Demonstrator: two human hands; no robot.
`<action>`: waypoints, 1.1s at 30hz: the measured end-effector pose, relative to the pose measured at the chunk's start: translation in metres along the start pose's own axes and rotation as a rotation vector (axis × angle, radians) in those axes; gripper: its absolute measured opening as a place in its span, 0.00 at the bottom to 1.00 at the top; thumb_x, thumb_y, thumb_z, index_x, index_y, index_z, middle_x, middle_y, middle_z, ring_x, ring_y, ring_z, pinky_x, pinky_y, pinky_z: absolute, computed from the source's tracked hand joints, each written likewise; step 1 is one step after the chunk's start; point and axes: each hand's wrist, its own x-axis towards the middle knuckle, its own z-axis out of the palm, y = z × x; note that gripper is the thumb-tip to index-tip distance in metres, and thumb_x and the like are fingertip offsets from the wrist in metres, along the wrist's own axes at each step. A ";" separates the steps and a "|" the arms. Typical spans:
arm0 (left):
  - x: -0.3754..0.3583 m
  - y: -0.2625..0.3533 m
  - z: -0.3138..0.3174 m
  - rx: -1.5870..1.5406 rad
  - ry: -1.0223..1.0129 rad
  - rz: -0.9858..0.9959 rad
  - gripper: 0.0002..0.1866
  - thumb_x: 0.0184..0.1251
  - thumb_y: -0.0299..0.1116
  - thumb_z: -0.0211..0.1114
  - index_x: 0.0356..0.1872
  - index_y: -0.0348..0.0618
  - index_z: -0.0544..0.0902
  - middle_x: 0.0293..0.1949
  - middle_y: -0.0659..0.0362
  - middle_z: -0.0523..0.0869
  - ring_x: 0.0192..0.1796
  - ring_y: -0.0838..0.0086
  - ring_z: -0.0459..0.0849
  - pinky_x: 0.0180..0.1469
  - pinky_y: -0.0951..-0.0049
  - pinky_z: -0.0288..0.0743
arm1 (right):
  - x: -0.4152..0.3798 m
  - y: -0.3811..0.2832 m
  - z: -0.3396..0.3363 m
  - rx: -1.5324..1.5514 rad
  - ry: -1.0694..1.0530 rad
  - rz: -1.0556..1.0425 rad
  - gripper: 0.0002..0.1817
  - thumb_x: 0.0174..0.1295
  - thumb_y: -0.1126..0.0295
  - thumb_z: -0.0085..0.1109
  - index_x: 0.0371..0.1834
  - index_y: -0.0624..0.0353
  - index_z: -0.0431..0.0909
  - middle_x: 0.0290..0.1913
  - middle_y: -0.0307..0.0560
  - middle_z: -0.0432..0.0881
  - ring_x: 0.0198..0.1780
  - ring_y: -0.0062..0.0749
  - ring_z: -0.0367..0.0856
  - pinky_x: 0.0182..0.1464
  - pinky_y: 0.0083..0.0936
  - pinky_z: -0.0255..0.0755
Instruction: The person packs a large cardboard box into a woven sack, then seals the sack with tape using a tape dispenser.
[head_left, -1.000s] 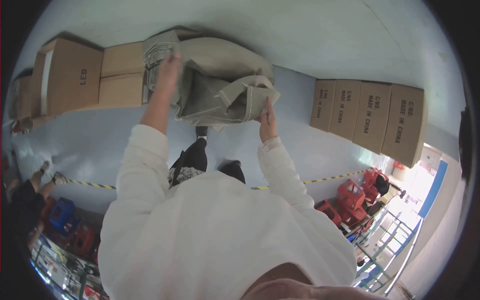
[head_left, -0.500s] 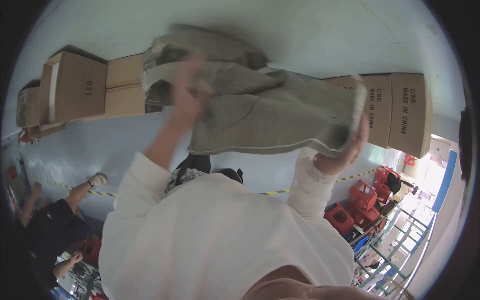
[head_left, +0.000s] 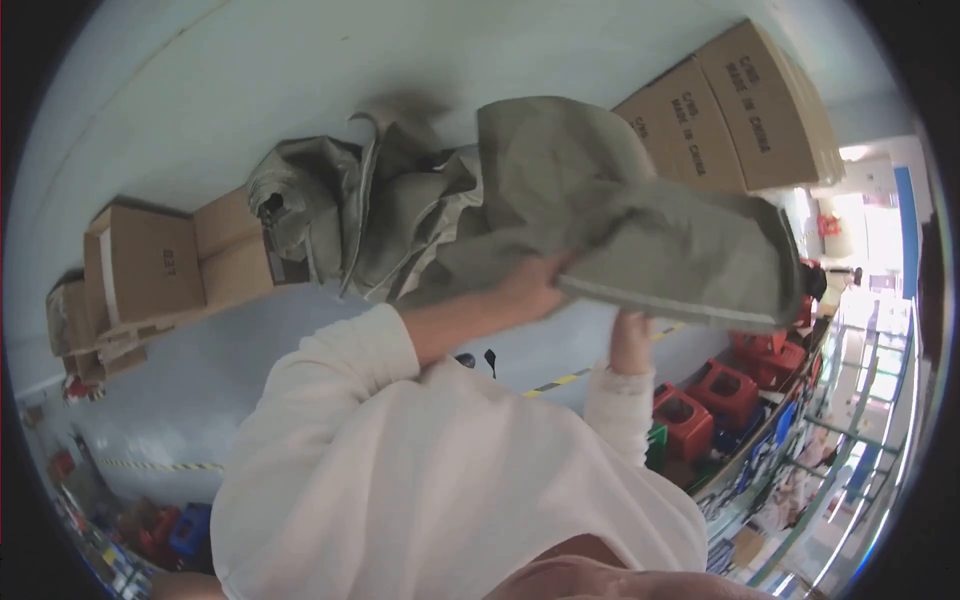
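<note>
A stitched olive-grey fabric sheet (head_left: 700,255) is stretching from the upper left of centre, where it is lying bunched, to the right of the frame. The left hand (head_left: 540,287) is touching its near edge at centre, too blurred to tell its grip; the right hand (head_left: 629,345) is disappearing underneath, fingers hidden. Slipping seems possible, the bunched weight dragging against a weak hold.

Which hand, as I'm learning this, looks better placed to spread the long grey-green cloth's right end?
Probably the right hand: it is nearer that end, though the long grey-green cloth hides most of it. The left hand, stretched across, is at the near edge.
</note>
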 end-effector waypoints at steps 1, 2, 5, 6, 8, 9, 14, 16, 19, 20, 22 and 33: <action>-0.005 -0.002 0.029 0.092 -0.136 0.075 0.27 0.52 0.36 0.53 0.58 0.57 0.67 0.50 0.53 0.78 0.50 0.57 0.76 0.46 0.66 0.70 | -0.037 -0.006 -0.029 -0.516 0.112 0.013 0.27 0.67 0.60 0.41 0.68 0.49 0.51 0.68 0.38 0.54 0.67 0.35 0.54 0.68 0.33 0.47; -0.011 -0.005 0.059 0.180 -0.276 0.152 0.30 0.54 0.35 0.51 0.63 0.58 0.59 0.52 0.52 0.76 0.50 0.54 0.76 0.44 0.62 0.71 | -0.076 -0.012 -0.059 -1.031 0.244 0.020 0.27 0.66 0.64 0.43 0.68 0.50 0.51 0.67 0.42 0.57 0.65 0.35 0.57 0.67 0.32 0.51; -0.024 -0.013 0.098 0.238 -0.612 0.227 0.29 0.57 0.37 0.52 0.63 0.51 0.59 0.56 0.51 0.72 0.55 0.55 0.72 0.50 0.63 0.67 | -0.103 -0.018 -0.034 -1.435 0.467 -0.331 0.28 0.65 0.66 0.44 0.67 0.55 0.48 0.66 0.43 0.57 0.64 0.31 0.58 0.66 0.25 0.51; -0.031 -0.017 0.109 0.244 -0.744 0.238 0.29 0.59 0.39 0.53 0.62 0.47 0.60 0.57 0.50 0.70 0.57 0.56 0.70 0.54 0.64 0.65 | -0.111 -0.019 -0.019 -1.499 0.550 -0.504 0.28 0.66 0.67 0.44 0.67 0.58 0.47 0.66 0.43 0.56 0.64 0.30 0.57 0.66 0.22 0.51; -0.043 -0.020 0.126 0.253 -0.967 0.267 0.28 0.61 0.41 0.54 0.61 0.41 0.63 0.59 0.50 0.68 0.60 0.58 0.67 0.60 0.65 0.62 | -0.120 -0.023 0.015 -1.583 0.694 -0.794 0.29 0.66 0.67 0.44 0.67 0.61 0.45 0.67 0.43 0.55 0.64 0.27 0.56 0.65 0.17 0.50; -0.040 -0.022 0.125 0.280 -0.999 0.140 0.24 0.64 0.44 0.51 0.58 0.45 0.68 0.58 0.54 0.72 0.59 0.60 0.70 0.58 0.67 0.63 | -0.115 -0.027 0.036 -1.524 0.735 -0.979 0.30 0.66 0.67 0.44 0.66 0.64 0.44 0.67 0.42 0.53 0.64 0.25 0.55 0.65 0.13 0.49; -0.002 -0.096 0.097 0.256 -0.248 -0.076 0.19 0.60 0.48 0.57 0.46 0.48 0.76 0.45 0.58 0.81 0.46 0.69 0.78 0.48 0.68 0.69 | -0.101 0.019 0.179 -1.526 1.137 -1.717 0.30 0.69 0.57 0.34 0.68 0.62 0.43 0.69 0.38 0.49 0.66 0.23 0.49 0.65 0.10 0.38; 0.008 -0.085 0.101 0.251 -0.232 -0.099 0.25 0.59 0.47 0.60 0.53 0.46 0.67 0.50 0.52 0.74 0.50 0.63 0.76 0.50 0.64 0.69 | -0.165 -0.111 0.087 -1.719 1.335 -1.746 0.30 0.68 0.53 0.33 0.68 0.59 0.46 0.67 0.39 0.52 0.65 0.25 0.51 0.65 0.14 0.39; 0.023 -0.037 0.124 0.278 -0.289 0.011 0.43 0.54 0.38 0.66 0.65 0.44 0.47 0.63 0.44 0.55 0.61 0.53 0.59 0.56 0.57 0.64 | -0.268 -0.145 0.082 -2.121 1.708 -1.562 0.28 0.66 0.52 0.38 0.65 0.55 0.51 0.62 0.42 0.59 0.59 0.28 0.58 0.63 0.22 0.48; 0.028 -0.020 0.137 0.328 -0.280 0.152 0.49 0.51 0.33 0.69 0.67 0.45 0.41 0.66 0.44 0.46 0.66 0.52 0.47 0.59 0.55 0.59 | -0.243 -0.092 0.147 -2.251 1.836 -1.464 0.28 0.65 0.51 0.39 0.64 0.53 0.52 0.60 0.44 0.61 0.57 0.29 0.61 0.62 0.25 0.50; 0.042 0.006 0.165 0.414 -0.264 0.423 0.51 0.45 0.31 0.72 0.65 0.47 0.43 0.67 0.44 0.43 0.65 0.48 0.48 0.59 0.54 0.60 | -0.212 -0.026 0.235 -2.493 2.086 -1.208 0.27 0.63 0.50 0.43 0.62 0.51 0.55 0.57 0.46 0.66 0.54 0.32 0.66 0.61 0.31 0.56; 0.034 0.007 0.172 0.320 -0.256 0.167 0.17 0.61 0.51 0.54 0.33 0.46 0.76 0.29 0.62 0.77 0.32 0.73 0.72 0.35 0.72 0.62 | -0.269 -0.120 0.132 -2.444 3.114 -0.136 0.25 0.68 0.60 0.37 0.66 0.58 0.52 0.66 0.46 0.57 0.67 0.30 0.54 0.69 0.27 0.48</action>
